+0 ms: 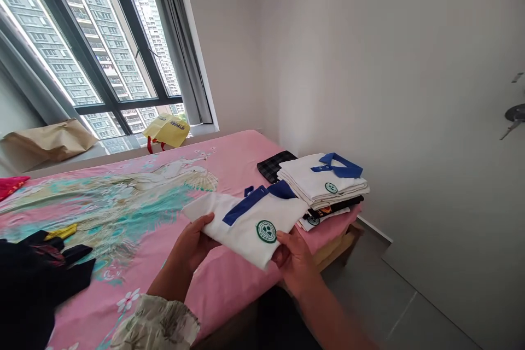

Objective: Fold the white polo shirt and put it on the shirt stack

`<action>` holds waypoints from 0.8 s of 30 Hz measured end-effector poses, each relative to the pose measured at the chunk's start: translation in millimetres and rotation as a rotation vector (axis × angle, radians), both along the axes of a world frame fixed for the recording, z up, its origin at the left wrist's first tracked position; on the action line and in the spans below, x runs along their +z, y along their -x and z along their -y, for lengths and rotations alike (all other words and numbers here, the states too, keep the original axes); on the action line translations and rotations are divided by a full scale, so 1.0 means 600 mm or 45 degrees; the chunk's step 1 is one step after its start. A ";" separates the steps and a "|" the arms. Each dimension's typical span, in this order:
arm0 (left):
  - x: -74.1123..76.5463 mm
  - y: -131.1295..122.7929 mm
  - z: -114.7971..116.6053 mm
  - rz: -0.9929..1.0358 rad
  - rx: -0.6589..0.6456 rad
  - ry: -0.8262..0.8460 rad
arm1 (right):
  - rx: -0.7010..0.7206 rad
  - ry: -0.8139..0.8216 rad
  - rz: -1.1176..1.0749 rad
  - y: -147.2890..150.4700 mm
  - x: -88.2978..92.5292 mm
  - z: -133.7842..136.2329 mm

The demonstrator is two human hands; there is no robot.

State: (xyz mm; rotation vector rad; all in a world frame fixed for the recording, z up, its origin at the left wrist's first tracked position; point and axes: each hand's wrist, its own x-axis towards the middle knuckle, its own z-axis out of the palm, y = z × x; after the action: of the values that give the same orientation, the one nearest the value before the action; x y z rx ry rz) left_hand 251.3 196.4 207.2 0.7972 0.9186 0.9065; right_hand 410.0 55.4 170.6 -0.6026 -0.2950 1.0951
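Note:
I hold a folded white polo shirt [250,221] with a blue collar and a green round badge above the pink bed [172,191]. My left hand [192,243] grips its left edge, fingers curled under the cloth. My right hand [293,260] grips its lower right corner. Just beyond, at the bed's right corner, lies a stack of folded white shirts [322,180] with the same blue collar and badge, resting on darker folded garments.
A dark plaid cloth [273,165] lies behind the stack. Black and yellow clothes [36,268] are heaped at the left. A yellow bag [166,130] and a brown paper bag [45,142] sit on the window sill. A white wall stands at right, grey floor below.

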 end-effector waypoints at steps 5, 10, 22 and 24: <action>-0.082 0.035 -0.035 -0.152 -0.014 -0.069 | 0.071 0.136 0.060 0.062 -0.074 0.021; -0.212 0.143 -0.028 -0.624 0.283 0.071 | 0.377 0.709 0.036 0.106 -0.222 0.077; -0.262 0.039 0.110 -1.358 -0.348 -1.327 | -0.071 0.638 0.841 -0.038 -0.296 -0.006; -0.265 0.024 0.096 -1.432 -0.290 -1.300 | -0.030 0.711 0.888 -0.034 -0.302 -0.007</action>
State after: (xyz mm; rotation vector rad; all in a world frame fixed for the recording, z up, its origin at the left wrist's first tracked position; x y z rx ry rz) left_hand 236.6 138.6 48.3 2.3870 1.2444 0.6457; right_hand 430.2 59.6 -10.7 -1.4886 -0.5853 0.9105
